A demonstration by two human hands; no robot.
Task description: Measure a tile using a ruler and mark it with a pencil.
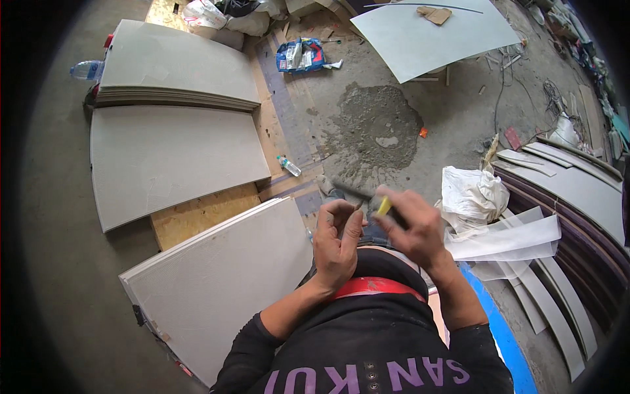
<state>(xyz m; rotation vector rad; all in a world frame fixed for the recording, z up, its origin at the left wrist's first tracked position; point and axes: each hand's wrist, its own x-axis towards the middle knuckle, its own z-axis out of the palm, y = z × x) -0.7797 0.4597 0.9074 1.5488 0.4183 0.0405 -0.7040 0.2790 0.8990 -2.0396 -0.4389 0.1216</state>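
Note:
My left hand (338, 243) is raised in front of my waist, palm turned up. Its thumb and fingers pinch a small, dark, thin piece whose kind I cannot make out. Close by on the right, my right hand (417, 226) is closed round a yellow-and-black handheld tool (384, 206). A dark, narrow bar (351, 190), smeared by motion, reaches from the right fingers toward the upper left, above the left fingertips. Whether this bar belongs to the yellow tool is unclear.
Stacks of pale boards (177, 157) lie at the left. A water bottle (289, 165) and a blue bag (300, 56) are on the floor ahead, near a rough cement patch (380, 125). White plastic sheeting (472, 197) and curved strips (558, 302) lie at the right.

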